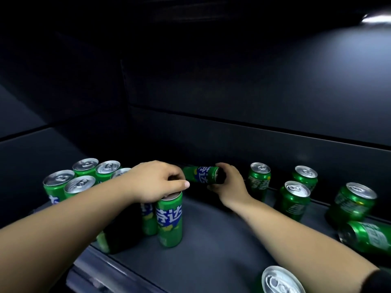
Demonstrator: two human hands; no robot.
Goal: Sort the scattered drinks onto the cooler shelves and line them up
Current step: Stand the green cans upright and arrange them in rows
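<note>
Tall green cans with blue labels stand grouped at the left of the dark cooler shelf point(211, 240). My left hand point(156, 182) grips the top of the front can of that group point(169, 220) from above. Just behind it, another tall green can point(201, 174) lies on its side near the back wall, and my right hand point(229, 187) holds it at its right end. Several upright cans point(81, 185) fill the rows behind my left forearm.
Shorter green cans stand scattered at the right: one point(259, 178) close to my right hand, another point(293, 199) beside it, a third point(351, 201) farther right. One can point(366, 235) lies on its side at the right edge. A can top point(279, 280) shows at the bottom.
</note>
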